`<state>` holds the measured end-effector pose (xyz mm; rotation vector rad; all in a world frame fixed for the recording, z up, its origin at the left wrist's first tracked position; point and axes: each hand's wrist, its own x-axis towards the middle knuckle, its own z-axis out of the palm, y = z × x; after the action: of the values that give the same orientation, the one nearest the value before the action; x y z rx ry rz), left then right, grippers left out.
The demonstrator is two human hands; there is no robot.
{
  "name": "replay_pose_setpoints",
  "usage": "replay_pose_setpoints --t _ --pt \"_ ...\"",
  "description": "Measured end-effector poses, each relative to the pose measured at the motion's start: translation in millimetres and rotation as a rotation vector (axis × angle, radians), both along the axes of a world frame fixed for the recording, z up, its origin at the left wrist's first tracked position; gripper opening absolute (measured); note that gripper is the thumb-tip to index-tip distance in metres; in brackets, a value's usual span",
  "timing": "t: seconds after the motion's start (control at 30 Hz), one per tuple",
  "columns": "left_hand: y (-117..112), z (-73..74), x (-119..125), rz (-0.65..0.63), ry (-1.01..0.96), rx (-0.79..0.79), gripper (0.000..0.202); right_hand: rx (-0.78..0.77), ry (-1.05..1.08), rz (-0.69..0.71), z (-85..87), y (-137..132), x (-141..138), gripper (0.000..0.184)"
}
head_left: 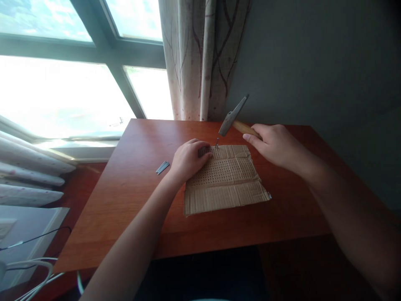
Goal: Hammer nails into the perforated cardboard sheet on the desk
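A wooden-handled hammer [233, 117] is gripped in my right hand [271, 142], its metal head tilted above the far edge of a cardboard piece. That cardboard [224, 196] lies on the table and carries rows of small dark holes. One nail [217, 142] stands upright at its far edge, just below the hammer head and apart from it. My left hand [191, 158] rests on the cardboard's far left part, thumb and fingers apart, beside the nail. Left of that hand lies a small bunch of loose nails [163, 167].
The reddish-brown wooden table [134, 196] ends at a near edge close to my body. A window [56, 96] and a patterned curtain [191, 62] stand behind it, with a grey wall [313, 62] to the right. White cables [40, 271] hang at the lower left.
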<state>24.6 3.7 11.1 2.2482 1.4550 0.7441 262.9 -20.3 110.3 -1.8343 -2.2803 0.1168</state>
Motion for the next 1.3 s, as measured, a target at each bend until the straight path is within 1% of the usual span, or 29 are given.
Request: replay_pose_setpoints --t 0.2,0.5,0.7,0.9,1.03,1.3 --pt "4 -3.1 -3 0.006 -0.058 -0.010 0.026 -0.004 0.000 0.005 -0.8 3 -2 0.029" --pt "6 0.0 -5 0.011 -0.086 0.018 0.027 -0.021 0.029 -0.013 -6.0 1 -1 0.034" --pt "11 -4.5 -7 0.007 -0.127 -0.014 0.026 -0.034 0.036 -0.035 -6.0 1 0 0.034" --pt "13 -6.7 -8 -0.025 -0.099 -0.002 0.022 -0.040 0.037 -0.029 -6.4 1 -1 0.032" --pt "12 -6.5 -8 -0.019 -0.075 -0.008 0.021 -0.049 0.037 -0.021 -7.0 4 -3 0.031" --pt "14 -10.7 -9 -0.029 -0.079 -0.029 0.022 -0.021 0.028 -0.014 2.9 10 -8 0.031"
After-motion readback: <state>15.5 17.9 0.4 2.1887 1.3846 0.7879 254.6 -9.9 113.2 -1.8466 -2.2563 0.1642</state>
